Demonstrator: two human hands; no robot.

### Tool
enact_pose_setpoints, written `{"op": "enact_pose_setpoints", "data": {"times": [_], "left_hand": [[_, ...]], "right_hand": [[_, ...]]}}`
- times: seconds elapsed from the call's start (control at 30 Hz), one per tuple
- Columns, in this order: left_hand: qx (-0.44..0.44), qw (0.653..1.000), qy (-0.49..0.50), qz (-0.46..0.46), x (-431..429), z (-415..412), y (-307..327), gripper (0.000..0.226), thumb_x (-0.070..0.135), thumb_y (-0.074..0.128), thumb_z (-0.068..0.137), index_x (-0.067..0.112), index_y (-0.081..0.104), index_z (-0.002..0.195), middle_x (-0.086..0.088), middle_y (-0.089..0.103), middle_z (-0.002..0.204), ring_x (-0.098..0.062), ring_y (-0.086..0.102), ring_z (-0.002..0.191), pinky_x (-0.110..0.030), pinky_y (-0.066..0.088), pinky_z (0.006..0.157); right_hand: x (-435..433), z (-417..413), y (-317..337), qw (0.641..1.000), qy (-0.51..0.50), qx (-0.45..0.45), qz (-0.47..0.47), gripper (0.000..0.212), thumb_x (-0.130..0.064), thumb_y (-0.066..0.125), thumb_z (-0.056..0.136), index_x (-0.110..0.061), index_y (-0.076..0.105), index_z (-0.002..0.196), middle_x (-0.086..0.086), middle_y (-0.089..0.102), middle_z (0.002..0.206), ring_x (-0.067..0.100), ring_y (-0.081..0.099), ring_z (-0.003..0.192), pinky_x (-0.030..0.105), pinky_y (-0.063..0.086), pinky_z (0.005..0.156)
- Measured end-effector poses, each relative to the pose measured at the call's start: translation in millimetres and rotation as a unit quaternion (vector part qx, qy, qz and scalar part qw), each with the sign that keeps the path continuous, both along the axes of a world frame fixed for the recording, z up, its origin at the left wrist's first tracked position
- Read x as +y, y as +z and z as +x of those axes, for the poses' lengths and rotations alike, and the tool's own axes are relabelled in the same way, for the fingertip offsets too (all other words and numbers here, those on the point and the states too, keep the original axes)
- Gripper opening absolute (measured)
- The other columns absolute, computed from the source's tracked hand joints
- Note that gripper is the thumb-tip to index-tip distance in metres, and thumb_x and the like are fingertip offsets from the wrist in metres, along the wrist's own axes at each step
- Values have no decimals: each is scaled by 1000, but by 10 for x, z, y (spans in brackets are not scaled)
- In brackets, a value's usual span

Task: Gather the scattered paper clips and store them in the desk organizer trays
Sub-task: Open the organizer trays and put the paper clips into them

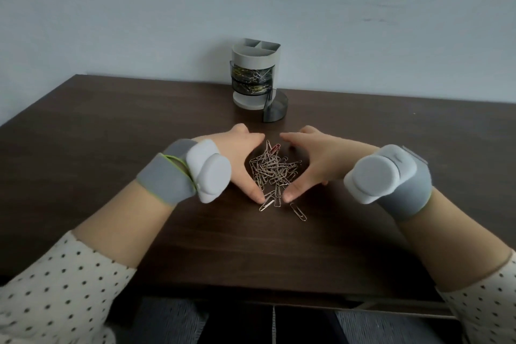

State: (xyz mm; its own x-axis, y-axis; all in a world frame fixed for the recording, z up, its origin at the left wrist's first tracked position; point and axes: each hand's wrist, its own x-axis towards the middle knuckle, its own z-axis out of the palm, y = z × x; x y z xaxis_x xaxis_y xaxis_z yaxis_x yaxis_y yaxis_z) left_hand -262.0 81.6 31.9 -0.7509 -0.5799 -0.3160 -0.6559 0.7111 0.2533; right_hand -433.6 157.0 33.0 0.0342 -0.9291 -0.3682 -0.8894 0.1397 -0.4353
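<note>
Cupping paper clips (pixel 272 169): left hand (pixel 240 159), right hand (pixel 310 159); organizer (pixel 255 75) beyond.

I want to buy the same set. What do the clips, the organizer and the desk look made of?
Silvery wire paper clips: likely bare steel, glinting; one red clip looks coated. Round grey desk organizer: matte opaque plastic, with smoky see-through plastic trays showing clips inside. Dark brown desk: wood-grain surface, possibly laminate.
</note>
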Motion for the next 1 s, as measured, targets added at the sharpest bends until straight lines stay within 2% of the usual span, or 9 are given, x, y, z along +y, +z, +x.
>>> {"op": "enact_pose_setpoints", "data": {"times": [0.03,0.1,0.17,0.2,0.3,0.43,0.63,0.83,1.0], "left_hand": [[3,1000,-10,-3,6,-49,4,97,51,79,54,17,33,132,-7,35,127,-18,44,110,-32,41,99],[23,1000,-14,1,18,-119,11,80,49,78,57,18,44,123,-6,40,117,-17,51,96,-30,49,82],[55,998,4,7,10,-155,1,71,45,77,62,16,47,120,-2,43,107,-12,57,69,-22,48,56],[72,997,12,16,2,-183,-12,67,42,76,65,15,48,120,0,44,102,-10,57,59,-22,48,51],[100,995,16,11,-1,-211,-61,54,36,72,70,14,51,116,4,47,96,-14,58,63,-28,49,60],[124,992,15,-20,17,-224,-58,39,30,71,72,13,59,105,3,53,93,-13,52,85,-26,41,73],[129,989,38,-57,129,-212,-20,23,18,66,74,7,64,94,-7,63,97,-24,59,92,-41,50,83],[201,975,76,-61,129,-205,-59,18,13,65,75,15,68,93,-2,64,92,-20,59,93,-28,46,78],[242,963,95,-74,-10,-277,-5,22,12,66,74,13,68,95,1,58,88,-14,54,84,-18,36,70]], "right_hand": [[-31,37,-24,1000,17,18,-13,124,-63,79,29,-39,21,137,-12,27,126,8,47,96,25,45,74],[-45,94,-57,997,37,47,-42,109,-61,79,34,-35,35,130,-11,33,117,10,43,98,26,41,79],[-48,121,-64,998,30,34,-54,97,-55,81,40,-30,42,126,-8,37,111,12,50,94,25,51,63],[-54,112,-67,998,19,11,-58,91,-50,82,45,-27,45,125,-7,39,109,13,53,91,24,54,54],[-64,97,-79,995,-8,-44,-87,72,-36,82,55,-23,52,119,-7,43,102,12,64,66,22,56,50],[-85,93,-104,990,-18,-70,-121,46,-26,82,60,-17,62,101,-15,51,82,-4,57,40,11,48,50],[-86,108,-143,984,-47,-91,-146,15,-14,74,69,-11,70,83,-8,64,61,-3,59,42,14,51,61],[-122,117,-123,980,-62,-96,-160,1,-12,69,72,-12,69,71,-8,63,54,0,61,43,18,53,62],[-251,85,24,980,-61,-96,-163,14,-12,70,73,-16,66,59,-11,61,44,2,63,46,16,53,59]]}}
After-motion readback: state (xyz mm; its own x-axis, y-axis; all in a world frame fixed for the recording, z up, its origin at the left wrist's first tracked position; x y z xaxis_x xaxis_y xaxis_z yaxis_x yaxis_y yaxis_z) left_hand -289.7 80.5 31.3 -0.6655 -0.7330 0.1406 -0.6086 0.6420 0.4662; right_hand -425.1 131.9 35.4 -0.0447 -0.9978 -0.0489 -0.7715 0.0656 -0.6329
